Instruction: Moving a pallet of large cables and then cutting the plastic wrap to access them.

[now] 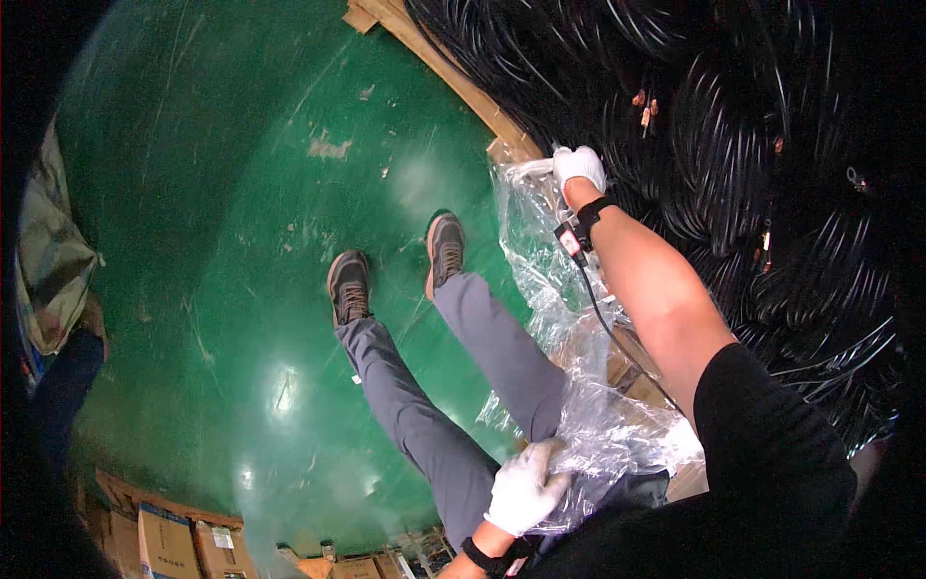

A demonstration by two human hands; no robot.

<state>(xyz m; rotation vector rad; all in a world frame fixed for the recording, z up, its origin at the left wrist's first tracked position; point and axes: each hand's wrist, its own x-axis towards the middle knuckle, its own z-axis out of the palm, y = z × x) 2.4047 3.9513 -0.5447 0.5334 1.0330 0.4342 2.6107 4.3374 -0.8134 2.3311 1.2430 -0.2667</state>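
Note:
A crumpled sheet of clear plastic film (540,261) stretches between my two white-gloved hands, along the edge of a wooden pallet (473,92). My right hand (581,170) is closed on its far end, where the film is bunched into a twist beside the black cables. Close to my body, my left hand (526,490) has its fingers curled at the near end of the film, against my thigh. The fingertips there are partly hidden by the plastic. Dark straps circle both wrists, and a small device with a thin cord sits on the right one.
Large heaps of coiled black cable (714,145) with copper-coloured ends cover the right side. The green floor (241,193) is scuffed, and my shoes stand on it. Cardboard boxes (169,540) are at the lower left. A draped cloth or sack (53,251) stands at the left rim.

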